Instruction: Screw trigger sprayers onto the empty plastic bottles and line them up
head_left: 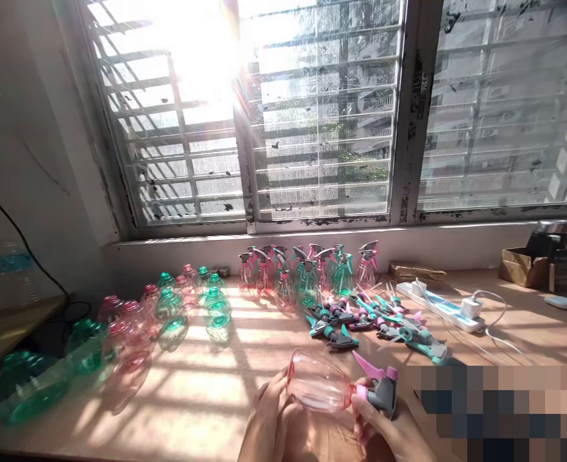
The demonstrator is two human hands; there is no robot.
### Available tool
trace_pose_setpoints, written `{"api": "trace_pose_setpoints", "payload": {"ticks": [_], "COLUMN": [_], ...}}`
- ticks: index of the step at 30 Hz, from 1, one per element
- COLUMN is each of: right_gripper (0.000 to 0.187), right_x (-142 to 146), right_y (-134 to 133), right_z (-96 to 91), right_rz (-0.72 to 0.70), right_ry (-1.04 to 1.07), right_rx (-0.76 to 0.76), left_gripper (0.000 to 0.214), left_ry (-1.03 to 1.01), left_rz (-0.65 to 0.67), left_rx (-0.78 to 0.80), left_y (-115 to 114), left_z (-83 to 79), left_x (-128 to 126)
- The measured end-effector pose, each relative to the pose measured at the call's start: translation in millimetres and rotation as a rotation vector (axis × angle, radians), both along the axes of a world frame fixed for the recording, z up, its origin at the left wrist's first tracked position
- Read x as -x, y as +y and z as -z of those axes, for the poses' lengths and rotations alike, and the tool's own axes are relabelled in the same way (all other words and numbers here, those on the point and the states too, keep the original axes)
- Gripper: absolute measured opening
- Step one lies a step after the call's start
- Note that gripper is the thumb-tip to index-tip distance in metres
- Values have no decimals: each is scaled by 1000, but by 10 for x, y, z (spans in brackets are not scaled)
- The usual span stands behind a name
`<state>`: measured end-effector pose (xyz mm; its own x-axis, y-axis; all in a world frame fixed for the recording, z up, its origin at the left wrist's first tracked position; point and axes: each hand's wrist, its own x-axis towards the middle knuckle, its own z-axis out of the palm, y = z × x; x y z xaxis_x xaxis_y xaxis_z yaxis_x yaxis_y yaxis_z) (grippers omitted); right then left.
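Your left hand [264, 420] is curled around the base end of a clear pink plastic spray bottle [316, 382], and your right hand [384, 436] is closed at its neck, fingers against a grey-and-pink trigger sprayer head [384, 393]. The bottle lies almost level, held just above the sunlit wooden surface [191, 410], base to the left and neck to the right. The sprayer's pink collar sits touching the bottle neck; you cannot tell from this view whether it is screwed down.

Ahead of your hands, a heap of loose teal-and-grey and pink-and-grey sprayer heads [365, 321] lies on the surface. Behind it, assembled pink and green spray bottles [307, 276] stand in a crowded group against the sill. To the left, headless pink and green bottles [167, 308] stand in loose rows, and a few green ones [27, 388] lie on their sides near the edge.

On the right, a white power strip [437, 308] carries a plugged-in charger [471, 308], with a cardboard box [519, 269] beyond it. A barred window [312, 115] blazes with sun overhead. The lower right corner is pixelated and unreadable.
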<state>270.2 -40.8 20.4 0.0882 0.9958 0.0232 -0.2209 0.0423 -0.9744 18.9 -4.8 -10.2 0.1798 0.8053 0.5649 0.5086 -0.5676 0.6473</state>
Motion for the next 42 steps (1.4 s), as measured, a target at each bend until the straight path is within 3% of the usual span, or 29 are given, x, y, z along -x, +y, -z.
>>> {"api": "trace_pose_setpoints", "payload": {"ticks": [7,13,17,19,26,31,38,42], "right_gripper": [51,60,52,52,61,60,53,54], "right_x": [-2,-33,-22,-21,-86,-117,-66,-93], "right_y": [-9,-11,-17,-31,-80,-21,-16,-18], "right_z": [25,55,-3,-25,24,95,37,77], "right_rz": [17,-9,-3,-5,-8,-51,-68,-66], "right_ry": [-17,-279,-180,-191,-542,-517,-221,-297], "right_rx": [-44,-46,-41,-41,44,2,-58,-46], "left_gripper": [52,46,39,45,59,40,53,54], "left_ry": [84,176,174,140,55,83,28,2], "left_rz": [-8,-43,-4,-13,-54,-17,46,74], "left_rx": [54,34,40,62,97,63,-19,14], "left_y": [-13,-13,19,24,-46,-94,-58,-115], "left_z": [-23,-40,-13,-14,-91,-134,-55,-149], "left_x": [7,28,33,9,-67,-40,-39,-54]}}
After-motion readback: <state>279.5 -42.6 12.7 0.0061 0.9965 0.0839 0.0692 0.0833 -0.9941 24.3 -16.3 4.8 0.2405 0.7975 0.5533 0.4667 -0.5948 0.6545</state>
